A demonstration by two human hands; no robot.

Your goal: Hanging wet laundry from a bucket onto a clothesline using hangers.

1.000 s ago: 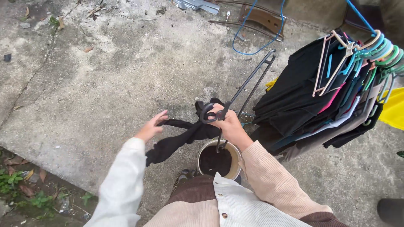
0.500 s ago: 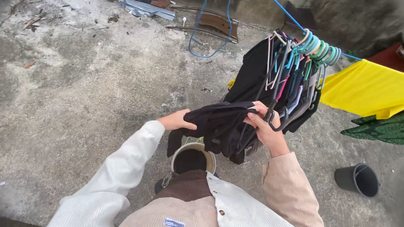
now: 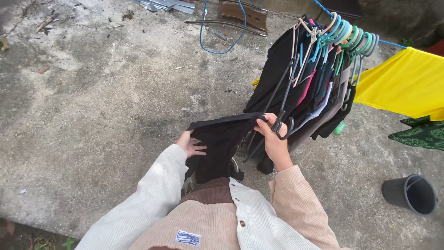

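Note:
A black garment (image 3: 217, 143) is stretched between my two hands over the concrete ground. My left hand (image 3: 190, 143) grips its left edge. My right hand (image 3: 272, 137) pinches the garment's right edge and also holds a black hanger (image 3: 283, 101) by its hook, the hanger's arms pointing up and away. Just beyond my right hand, a bunch of dark clothes on coloured hangers (image 3: 319, 78) hangs from a blue line (image 3: 319, 9). The garment hides the bucket below it.
A yellow cloth (image 3: 407, 83) and a green patterned cloth (image 3: 418, 134) hang at the right. A black pot (image 3: 411, 194) stands on the ground at lower right. A blue cord (image 3: 217, 32), metal strips and a wooden piece lie at the top.
The garment was lifted from the bucket and spread out wide. My right hand carried hanger and cloth up toward the hung clothes. My left hand slid down the garment's left edge.

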